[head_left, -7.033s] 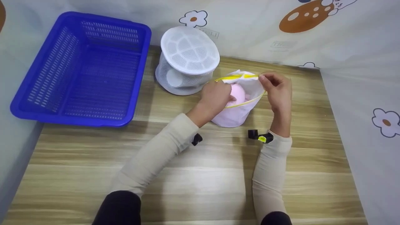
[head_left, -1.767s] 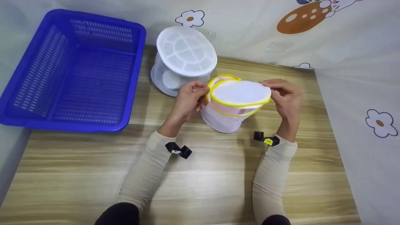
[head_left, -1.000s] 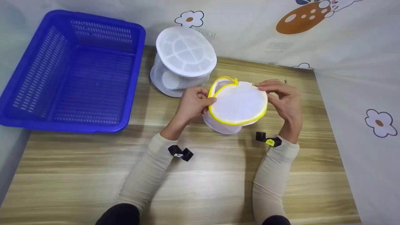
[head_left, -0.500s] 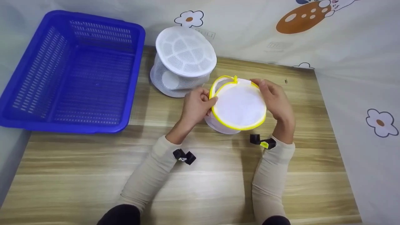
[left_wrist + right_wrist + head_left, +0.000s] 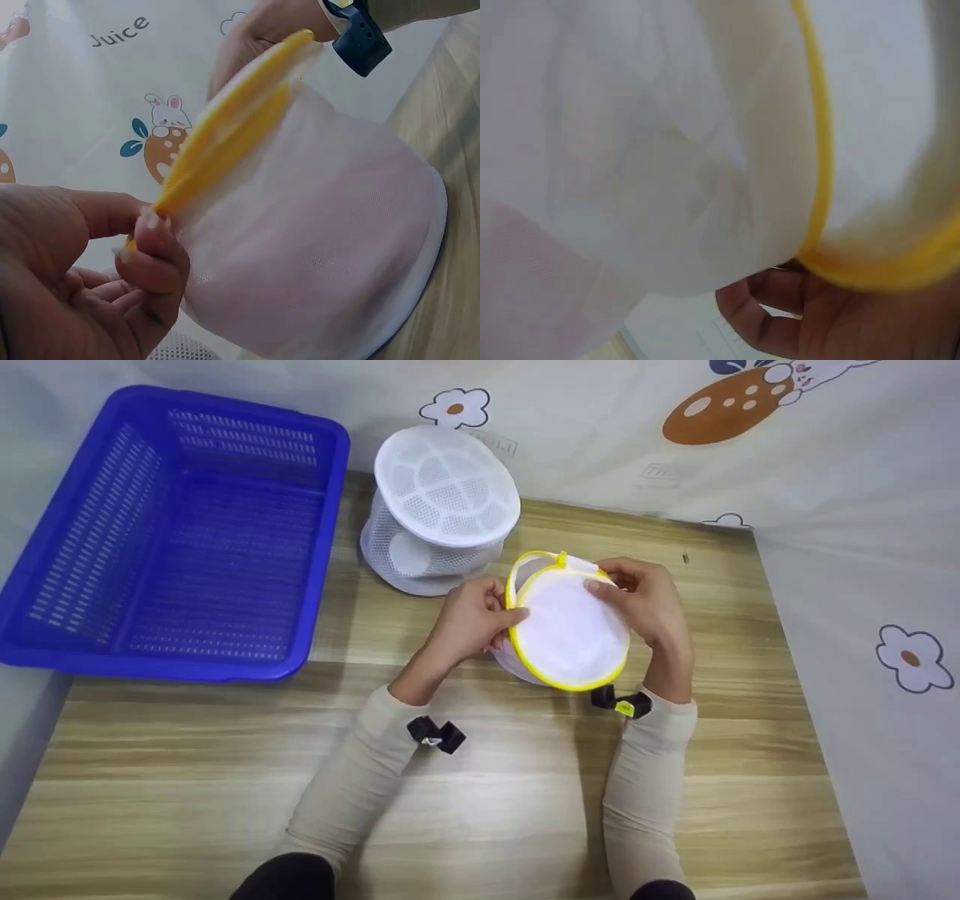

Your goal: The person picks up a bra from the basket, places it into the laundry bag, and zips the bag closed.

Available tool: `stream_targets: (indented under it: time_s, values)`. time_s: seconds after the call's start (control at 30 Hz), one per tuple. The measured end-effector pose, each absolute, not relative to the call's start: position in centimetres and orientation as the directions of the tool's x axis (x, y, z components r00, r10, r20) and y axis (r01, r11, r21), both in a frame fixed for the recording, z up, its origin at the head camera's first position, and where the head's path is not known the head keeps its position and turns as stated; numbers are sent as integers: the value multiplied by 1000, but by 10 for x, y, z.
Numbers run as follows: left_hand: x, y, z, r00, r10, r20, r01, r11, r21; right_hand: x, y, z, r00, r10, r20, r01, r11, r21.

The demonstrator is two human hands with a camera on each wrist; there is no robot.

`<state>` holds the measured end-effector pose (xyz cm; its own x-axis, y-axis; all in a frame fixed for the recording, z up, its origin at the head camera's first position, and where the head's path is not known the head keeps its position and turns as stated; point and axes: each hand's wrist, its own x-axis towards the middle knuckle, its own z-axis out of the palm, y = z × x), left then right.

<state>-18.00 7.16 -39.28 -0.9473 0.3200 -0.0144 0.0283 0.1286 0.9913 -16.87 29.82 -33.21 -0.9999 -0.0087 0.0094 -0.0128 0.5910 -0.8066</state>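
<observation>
A small round white mesh laundry bag (image 5: pixel 574 634) with a yellow zipper stands tilted on the table between both hands. Its round lid lies over the mouth, and a gap shows at the upper left beside the zipper pull (image 5: pixel 562 559). My left hand (image 5: pixel 474 615) pinches the zippered rim on the left between thumb and fingers. At the upper right, my right hand (image 5: pixel 646 598) grips the rim, thumb on top of the lid and fingers behind. In the left wrist view, something pink (image 5: pixel 337 240) shows through the bag's side; the lid hides it from above.
A white mesh cylinder (image 5: pixel 448 487) with a round item inside stands behind the left hand. To the far left is a blue plastic basket (image 5: pixel 296 656). A printed curtain (image 5: pixel 592 442) borders the wooden table (image 5: pixel 480 825) at the back and sides.
Seven seconds ago the bag was open, the left hand at the pink item inside. Since then the lid has come down over the mouth and tipped forward; the right hand has shifted left along the rim.
</observation>
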Motion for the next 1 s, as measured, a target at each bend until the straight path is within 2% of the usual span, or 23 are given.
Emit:
stream_targets:
  time_s: [0.17, 0.27, 0.53, 0.83, 1.0]
  values:
    - [-183, 72, -395, -975, 200, 102, 156, 274, 949, -169, 289, -334, -996, -18, 86, -79, 615, -784]
    - [-185, 71, -398, -976, 126, 177, 207, 295, 933, -170, 286, -336, -992, -42, 116, -116, 630, -768]
    - [-190, 69, -403, -922, 66, 381, 381, 310, 871, -185, 296, -365, -985, -90, 147, -171, 614, -771]
    - [-194, 67, -407, -895, 119, 430, 446, 251, 859, -187, 289, -368, -971, -176, 163, -236, 599, -765]
    - [-195, 67, -410, -916, 121, 383, 401, 209, 892, -187, 279, -368, -961, -220, 169, -269, 597, -756]
